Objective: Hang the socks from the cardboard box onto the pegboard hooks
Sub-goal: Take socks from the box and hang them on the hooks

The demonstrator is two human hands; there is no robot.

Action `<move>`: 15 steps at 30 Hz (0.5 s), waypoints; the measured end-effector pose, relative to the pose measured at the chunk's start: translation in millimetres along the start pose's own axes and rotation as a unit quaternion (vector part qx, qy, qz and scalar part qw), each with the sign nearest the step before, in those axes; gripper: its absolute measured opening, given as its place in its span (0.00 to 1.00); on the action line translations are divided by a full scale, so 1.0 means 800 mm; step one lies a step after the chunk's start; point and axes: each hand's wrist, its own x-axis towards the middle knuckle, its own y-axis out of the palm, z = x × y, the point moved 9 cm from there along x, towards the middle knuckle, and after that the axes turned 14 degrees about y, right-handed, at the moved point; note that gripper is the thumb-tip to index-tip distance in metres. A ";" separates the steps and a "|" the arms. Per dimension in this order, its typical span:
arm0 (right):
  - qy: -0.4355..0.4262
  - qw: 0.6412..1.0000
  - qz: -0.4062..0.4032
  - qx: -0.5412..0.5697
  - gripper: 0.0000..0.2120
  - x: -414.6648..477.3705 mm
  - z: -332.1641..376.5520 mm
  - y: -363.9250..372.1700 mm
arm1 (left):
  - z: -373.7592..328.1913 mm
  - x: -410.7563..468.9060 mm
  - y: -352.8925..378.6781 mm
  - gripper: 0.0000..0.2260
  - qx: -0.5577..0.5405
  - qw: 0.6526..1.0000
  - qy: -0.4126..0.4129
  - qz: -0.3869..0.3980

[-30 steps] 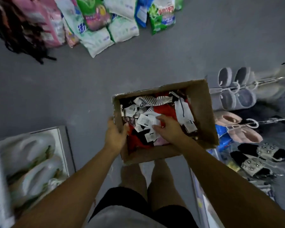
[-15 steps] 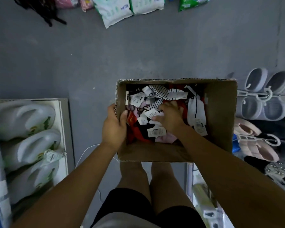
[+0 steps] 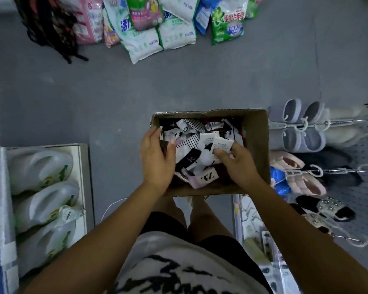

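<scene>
The left hand (image 3: 157, 160) grips the cardboard box (image 3: 256, 145) by its left wall; the right hand (image 3: 238, 166) pinches 1 white sock tag (image 3: 222, 145) inside. Better to lift slowly, so neighbouring socks (image 3: 189, 158) do not follow.

Dim grey floor (image 3: 200, 81); detergent bags (image 3: 157, 28) piled far; white jugs (image 3: 40, 187) shelved left.

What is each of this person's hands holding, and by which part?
The left hand grips the cardboard box by its left wall. The right hand pinches a white paper tag attached to the socks inside.
</scene>
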 end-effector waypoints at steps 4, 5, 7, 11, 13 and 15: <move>-0.023 0.996 -0.039 0.076 0.10 -0.060 0.033 -0.036 | -0.075 0.007 0.032 0.17 -0.165 0.970 0.004 0.177; -0.031 0.994 -0.048 0.093 0.10 -0.074 0.040 -0.045 | -0.098 0.007 0.036 0.15 -0.172 0.961 0.026 0.213; -0.037 0.989 -0.065 0.128 0.09 -0.101 0.046 -0.062 | -0.137 0.009 0.040 0.13 -0.177 0.949 0.062 0.255; -0.041 0.975 -0.089 0.201 0.10 -0.145 0.053 -0.084 | -0.195 0.009 0.032 0.12 -0.176 0.931 0.111 0.299; -0.038 0.964 -0.104 0.243 0.08 -0.161 0.051 -0.091 | -0.213 0.004 0.031 0.11 -0.182 0.921 0.118 0.325; -0.032 0.951 -0.120 0.283 0.07 -0.173 0.042 -0.095 | -0.225 0.001 0.031 0.12 -0.176 0.916 0.120 0.339</move>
